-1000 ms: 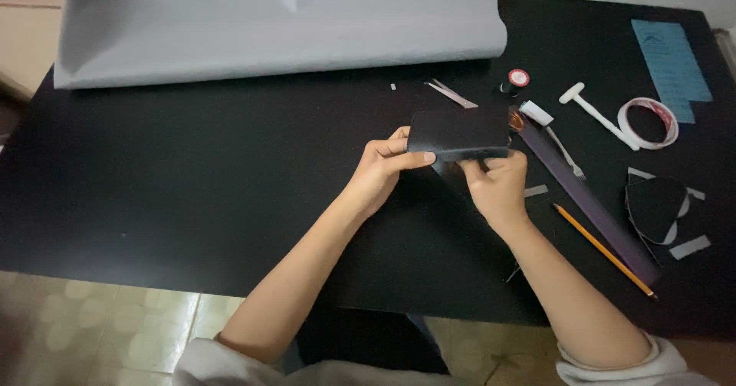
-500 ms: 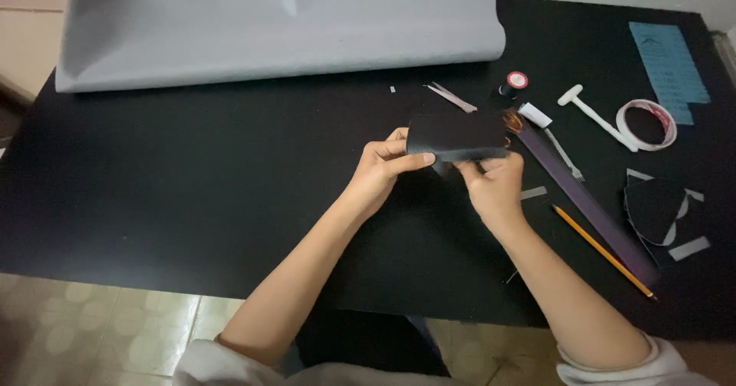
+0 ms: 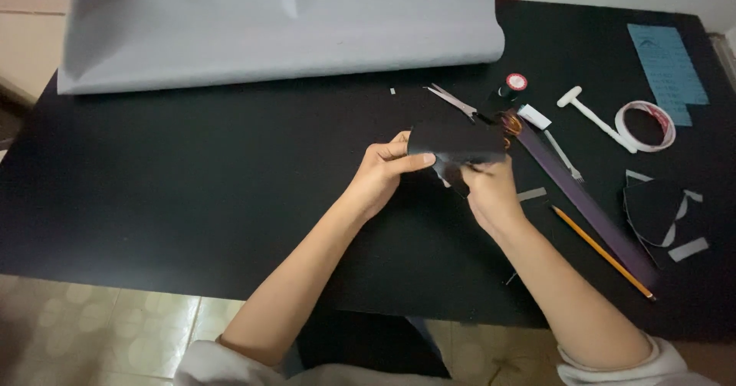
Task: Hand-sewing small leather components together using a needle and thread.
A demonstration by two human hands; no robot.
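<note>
Both hands are holding a small dark rectangular piece of card [image 3: 458, 142] just above the middle of the black bench [image 3: 192, 179]: the left hand [image 3: 383, 173] is pinching its left edge, the right hand [image 3: 484, 190] is gripping its lower right part, fingers closed on it. Being thin and dark as the bench, it could bend or slip unseen (easily lost). Open silver scissors [image 3: 452, 101] and a yellow pencil [image 3: 602, 252] are lying near; a stray elbow could knock the pencil off the near edge.

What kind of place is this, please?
Probably a home craft desk: a black table carries scissors, a tape roll, a pencil and a large grey paper sheet, while both hands hold a black paper piece.
</note>
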